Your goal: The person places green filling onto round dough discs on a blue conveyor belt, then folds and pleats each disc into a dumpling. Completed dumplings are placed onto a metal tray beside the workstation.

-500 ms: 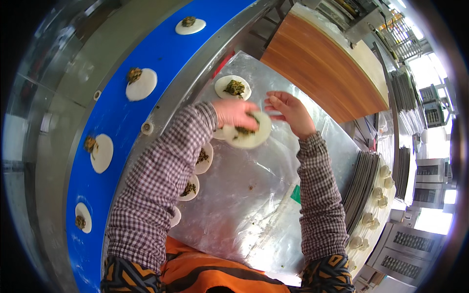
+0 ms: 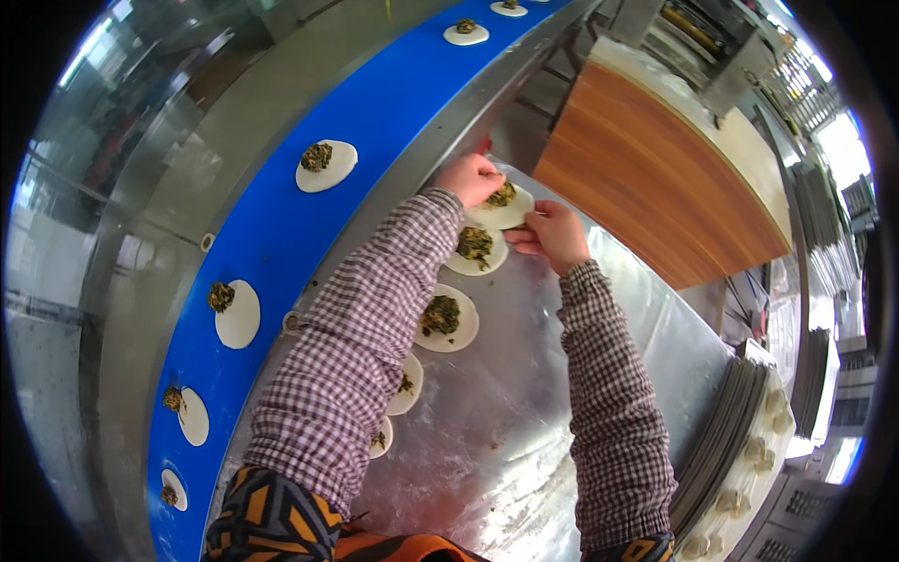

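Pinched between both hands is a flat white dough round (image 2: 501, 217) with chopped greenish-brown filling on it, at the far end of a row on the metal table. My left hand (image 2: 471, 180) is closed at its upper left edge, fingertips by the filling. My right hand (image 2: 559, 236) grips the right edge, thumb on top and fingers partly hidden. Just nearer lies a second filled round (image 2: 476, 251), apparently partly under the held one. Another filled round (image 2: 448, 318) follows, then two more, partly covered by my left sleeve.
To the left runs a blue conveyor belt (image 2: 393, 140) carrying several dough rounds with filling, such as one round (image 2: 328, 167). A wood-sided bench (image 2: 665, 178) stands beyond the metal table (image 2: 496, 393). At right, a stack of trays (image 2: 702, 450) bears pale dough pieces.
My left hand has moved from the middle of the row to its far end, and my right hand has closed on the dough there. The view has shifted, and the belt's rounds sit elsewhere.
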Demonstrator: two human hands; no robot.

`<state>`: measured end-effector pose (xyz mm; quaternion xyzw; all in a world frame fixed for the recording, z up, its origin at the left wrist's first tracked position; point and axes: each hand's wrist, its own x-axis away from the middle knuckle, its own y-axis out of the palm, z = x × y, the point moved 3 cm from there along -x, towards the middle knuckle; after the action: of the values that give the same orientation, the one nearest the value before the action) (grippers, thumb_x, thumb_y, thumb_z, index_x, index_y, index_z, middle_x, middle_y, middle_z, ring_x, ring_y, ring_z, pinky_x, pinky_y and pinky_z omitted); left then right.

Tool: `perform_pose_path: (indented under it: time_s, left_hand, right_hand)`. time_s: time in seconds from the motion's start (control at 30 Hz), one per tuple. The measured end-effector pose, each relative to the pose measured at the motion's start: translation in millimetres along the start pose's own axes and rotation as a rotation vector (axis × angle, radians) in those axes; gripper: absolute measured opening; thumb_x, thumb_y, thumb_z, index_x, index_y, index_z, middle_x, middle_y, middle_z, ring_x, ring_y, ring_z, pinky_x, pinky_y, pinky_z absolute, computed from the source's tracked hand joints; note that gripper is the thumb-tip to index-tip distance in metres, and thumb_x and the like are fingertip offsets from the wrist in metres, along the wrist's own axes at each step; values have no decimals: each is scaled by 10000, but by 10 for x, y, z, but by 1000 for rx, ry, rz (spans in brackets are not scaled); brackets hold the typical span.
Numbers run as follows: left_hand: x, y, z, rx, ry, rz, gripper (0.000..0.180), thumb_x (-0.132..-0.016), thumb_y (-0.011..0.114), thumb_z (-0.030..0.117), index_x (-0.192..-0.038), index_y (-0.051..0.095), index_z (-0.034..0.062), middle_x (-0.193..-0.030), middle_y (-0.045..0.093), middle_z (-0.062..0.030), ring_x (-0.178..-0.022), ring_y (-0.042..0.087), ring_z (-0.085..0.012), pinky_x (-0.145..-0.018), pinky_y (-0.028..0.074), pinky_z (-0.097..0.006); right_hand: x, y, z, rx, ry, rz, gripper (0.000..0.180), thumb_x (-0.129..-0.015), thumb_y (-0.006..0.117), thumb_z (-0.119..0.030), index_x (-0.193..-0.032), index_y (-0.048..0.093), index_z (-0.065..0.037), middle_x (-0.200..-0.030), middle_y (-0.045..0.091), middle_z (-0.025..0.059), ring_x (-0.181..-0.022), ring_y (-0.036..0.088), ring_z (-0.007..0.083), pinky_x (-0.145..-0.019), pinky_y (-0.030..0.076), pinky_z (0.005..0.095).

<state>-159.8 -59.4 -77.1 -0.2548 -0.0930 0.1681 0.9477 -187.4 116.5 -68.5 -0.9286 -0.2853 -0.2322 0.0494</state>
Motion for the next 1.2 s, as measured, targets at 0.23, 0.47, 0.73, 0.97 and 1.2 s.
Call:
perform_pose_path:
  time_s: [0.23,0.47,0.73,0.97,1.2]
  left_hand:
    - [701,-526,199,-65,283,363,339,-801,717,199,-1081,621,34,-990,660,-110,-904,637,-241,-820,506,-342]
    - [2149,-2217,-461,-464,52,678,425,-747,724,103,-1129,555,23,-1022,638,-160,-929,627,-280,-821,503,-369]
    - [2580,-2381,-1051,-264,-189,597,381,-744,734,136,-1069,572,22,-978,655,-153,-879,651,-259,-781,524,-356]
    - [3022,-2789,-1555,-112,-350,355,578,-743,723,315,-1187,571,-23,-1067,653,-171,-943,639,-258,-832,503,-342]
    - [3433,-3151,-1772,-99,-563,-88,669,-757,735,343,-1248,520,-56,-1132,616,-150,-960,585,-210,-820,486,-338]
  right_hand:
    - [298,-132,-166,560,-344,167,299,-893,557,-134,-1149,559,21,-808,658,54,-605,629,118,-534,493,246]
    - [913,87,-156,443,-313,-19,245,-867,534,-45,-1095,603,13,-810,649,33,-653,608,86,-561,471,222]
    - [1531,525,-190,492,-338,-106,199,-927,536,-51,-1104,586,26,-826,641,46,-660,596,88,-576,468,215]
    - [1971,783,-4,524,-239,-170,218,-910,533,-29,-1114,589,24,-848,651,44,-680,604,91,-591,474,215]
    - [2164,1282,68,449,-303,-309,237,-895,570,-48,-1120,598,22,-855,654,57,-706,613,102,-632,498,242]
